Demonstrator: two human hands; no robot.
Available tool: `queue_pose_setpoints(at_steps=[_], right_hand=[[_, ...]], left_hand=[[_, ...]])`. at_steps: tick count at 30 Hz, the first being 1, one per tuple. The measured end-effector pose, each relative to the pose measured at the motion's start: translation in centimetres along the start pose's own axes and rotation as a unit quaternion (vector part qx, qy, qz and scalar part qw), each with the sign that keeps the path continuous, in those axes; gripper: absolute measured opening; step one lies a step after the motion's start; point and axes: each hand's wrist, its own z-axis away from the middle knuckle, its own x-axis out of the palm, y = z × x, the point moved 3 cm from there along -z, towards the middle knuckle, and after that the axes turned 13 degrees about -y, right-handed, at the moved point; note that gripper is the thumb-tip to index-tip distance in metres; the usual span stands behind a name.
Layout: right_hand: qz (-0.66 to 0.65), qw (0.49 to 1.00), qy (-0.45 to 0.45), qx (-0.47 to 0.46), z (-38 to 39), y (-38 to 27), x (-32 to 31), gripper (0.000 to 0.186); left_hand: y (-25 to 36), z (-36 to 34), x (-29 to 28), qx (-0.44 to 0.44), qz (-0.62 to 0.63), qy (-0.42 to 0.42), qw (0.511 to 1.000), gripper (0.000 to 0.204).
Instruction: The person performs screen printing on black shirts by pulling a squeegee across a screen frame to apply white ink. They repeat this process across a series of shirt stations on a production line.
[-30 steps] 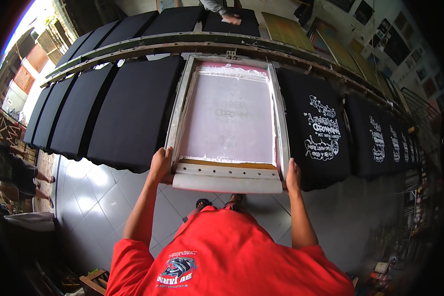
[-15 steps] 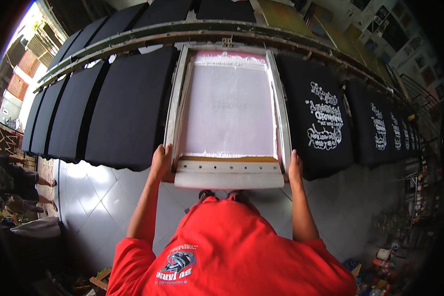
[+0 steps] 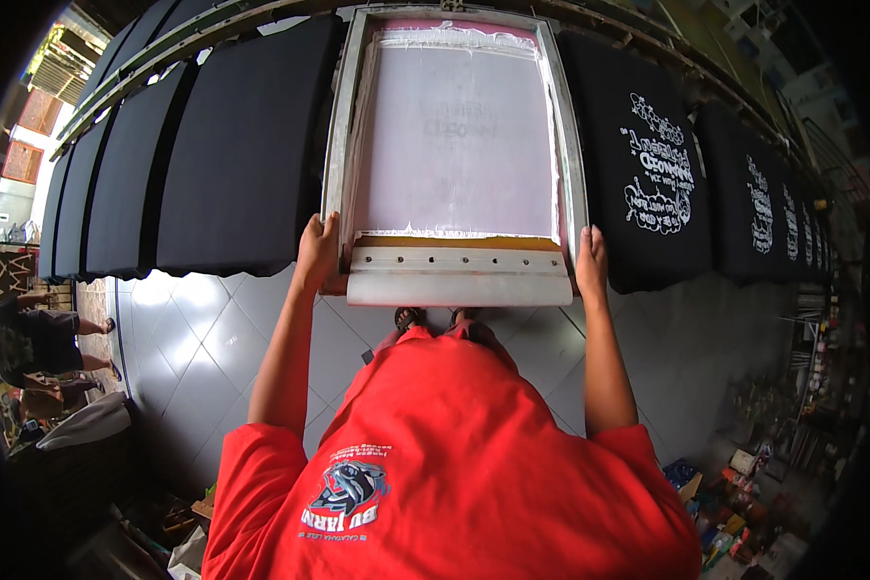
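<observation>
A screen-printing frame [image 3: 574, 155] with pale mesh, white ink along its edges and a metal bar with bolts at its near end lies across the row of platens in front of me. My left hand [image 3: 317, 249] grips the frame's left side near the front corner. My right hand [image 3: 591, 256] holds the matching right side. Left of the frame is a platen covered in plain black fabric [image 3: 242, 145]. Right of it, a black shirt [image 3: 628, 251] on a platen carries a white printed graphic, with more printed ones beyond.
A long metal rail [image 3: 179, 39] runs behind the platens, with more black platens past it. A person [image 3: 34, 338] is at the far left by the bright opening. Grey tiled floor [image 3: 188, 358] shows below the rack. Cluttered supplies [image 3: 744, 474] stand at the lower right.
The frame, both hands and platens have shifted upward in the picture. My grip on the frame is unchanged. The co-worker's hand seen at the top earlier is out of view.
</observation>
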Motion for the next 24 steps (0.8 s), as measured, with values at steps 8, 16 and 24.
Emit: queue_pose_setpoints(at_steps=[8,16,24], right_hand=[[0.363,0.829,-0.259,-0.338,9.4,-11.2,3.2,0.065],[0.317,0.841,-0.366,-0.241,-2.0,-16.1,1.8,0.038],[0.334,0.835,-0.376,-0.224,-4.0,-17.5,2.9,0.052]], left_hand=[[-1.4,-0.9,-0.2,0.006,-0.021,0.006,1.0,0.043],[-2.0,-1.8,0.3,0.04,0.016,-0.015,0.999,0.054],[-3.4,-1.7,-1.1,0.05,0.058,0.006,0.997,0.05]])
